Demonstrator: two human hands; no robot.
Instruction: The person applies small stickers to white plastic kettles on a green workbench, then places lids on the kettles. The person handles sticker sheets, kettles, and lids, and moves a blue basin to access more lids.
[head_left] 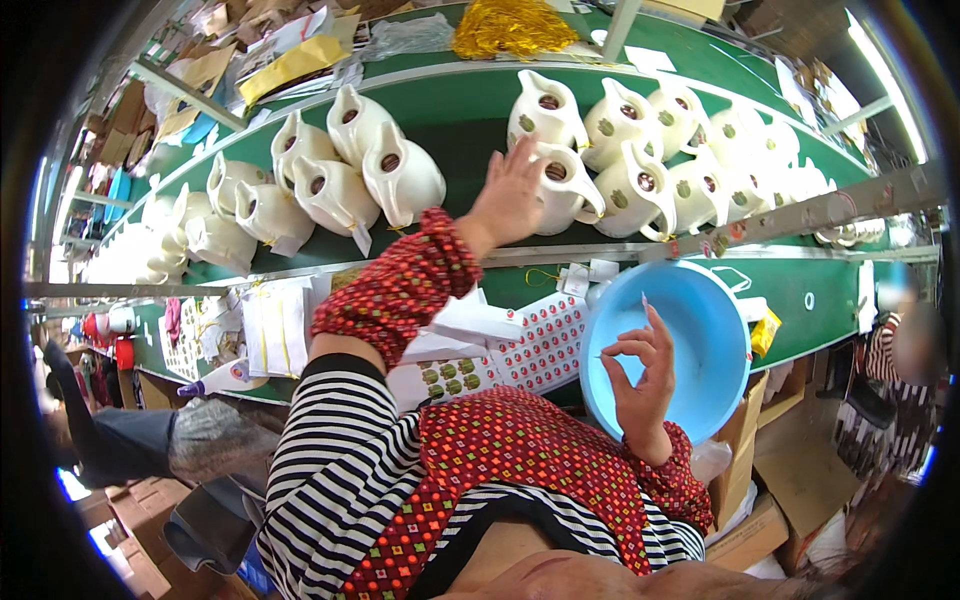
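Observation:
My left hand [508, 196] reaches forward with fingers stretched out against the left side of a cream-white jug [556, 212]. It looks to touch that jug, but whether it bears on it I cannot tell. My right hand [642, 382] is raised over a light-blue basin [712, 345], thumb and forefinger pinched together. Anything between those fingertips is too small to make out. Several more jugs with green motifs [635, 200] stand right of my left hand. To its left stand other cream jugs [402, 180], showing no motif.
In front of me lie a sheet of red round stickers [540, 345] and a sheet of green stickers [460, 376]. A metal rail [790, 212] crosses at the right. Gold tinsel [512, 28] sits at the back. A cardboard box [800, 480] stands lower right; another person [895, 370] is beyond.

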